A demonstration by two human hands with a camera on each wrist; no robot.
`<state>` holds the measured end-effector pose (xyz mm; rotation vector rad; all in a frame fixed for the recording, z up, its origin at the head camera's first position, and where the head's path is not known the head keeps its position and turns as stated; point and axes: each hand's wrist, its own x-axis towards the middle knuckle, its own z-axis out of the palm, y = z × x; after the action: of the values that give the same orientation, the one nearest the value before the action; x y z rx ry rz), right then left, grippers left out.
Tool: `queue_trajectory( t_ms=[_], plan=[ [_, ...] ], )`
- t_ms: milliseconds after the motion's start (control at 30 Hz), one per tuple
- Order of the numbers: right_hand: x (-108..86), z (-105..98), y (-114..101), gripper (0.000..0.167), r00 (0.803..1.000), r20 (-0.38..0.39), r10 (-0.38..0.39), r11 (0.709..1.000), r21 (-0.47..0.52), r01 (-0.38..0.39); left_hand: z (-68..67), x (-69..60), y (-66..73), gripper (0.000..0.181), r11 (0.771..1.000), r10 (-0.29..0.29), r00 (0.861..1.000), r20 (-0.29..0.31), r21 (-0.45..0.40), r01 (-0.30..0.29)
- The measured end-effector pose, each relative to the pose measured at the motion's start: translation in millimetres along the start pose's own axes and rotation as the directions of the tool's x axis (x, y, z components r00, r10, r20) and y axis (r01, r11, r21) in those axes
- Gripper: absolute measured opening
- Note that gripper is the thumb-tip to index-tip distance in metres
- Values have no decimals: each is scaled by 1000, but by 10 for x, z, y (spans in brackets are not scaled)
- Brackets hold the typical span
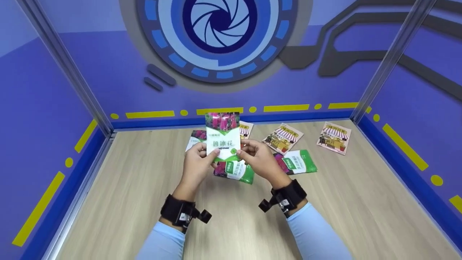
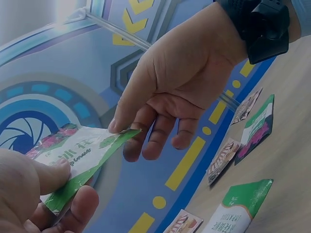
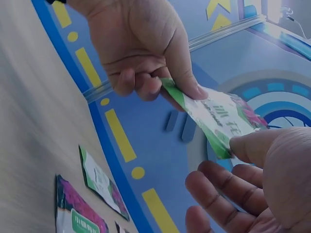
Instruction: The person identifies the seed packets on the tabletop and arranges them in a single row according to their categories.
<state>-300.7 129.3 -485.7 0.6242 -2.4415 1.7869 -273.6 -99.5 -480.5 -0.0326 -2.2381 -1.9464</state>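
Both hands hold up one seed packet (image 1: 223, 135), white and green with pink flowers at its top, above the table. The left hand (image 1: 195, 164) pinches its lower left side between thumb and fingers; the right hand (image 1: 260, 159) pinches the lower right corner. In the left wrist view the packet (image 2: 87, 150) is seen tilted, with a thumb on its face at each side. The right wrist view shows the same packet (image 3: 216, 116) between the two hands. Behind and below it, a green-ended packet (image 1: 236, 171) lies on the table, partly covered.
On the table (image 1: 231, 224) lie another flower packet (image 1: 297, 161) to the right and a partly hidden one (image 1: 196, 137) at the left. Pink packets with striped awnings (image 1: 283, 138) (image 1: 334, 138) lie toward the back, one more partly hidden behind the held packet. Blue-purple walls (image 1: 231, 97) enclose the table.
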Motion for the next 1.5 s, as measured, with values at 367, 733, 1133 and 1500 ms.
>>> queue_trajectory(
  t_ms=[367, 733, 1133, 1500],
  plan=[
    [-132, -72, -382, 28, 1000, 6, 21, 999, 28, -21, 51, -71, 101, 25, 1000, 0, 999, 38, -4, 1],
    [-141, -171, -375, 21, 998, -39, 45, 998, 52, -43, -14, -93, 140, 17, 999, 39, 991, 128, -34, -35],
    [-106, -179, -194, 19, 996, -82, -28, 991, 131, 39, -27, -115, 219, 17, 996, 94, 990, 101, -7, -93],
    [-126, -183, -233, 21, 995, -84, -47, 983, 172, 61, 8, -169, 285, 15, 994, 103, 991, 86, 29, -106]
  ],
)
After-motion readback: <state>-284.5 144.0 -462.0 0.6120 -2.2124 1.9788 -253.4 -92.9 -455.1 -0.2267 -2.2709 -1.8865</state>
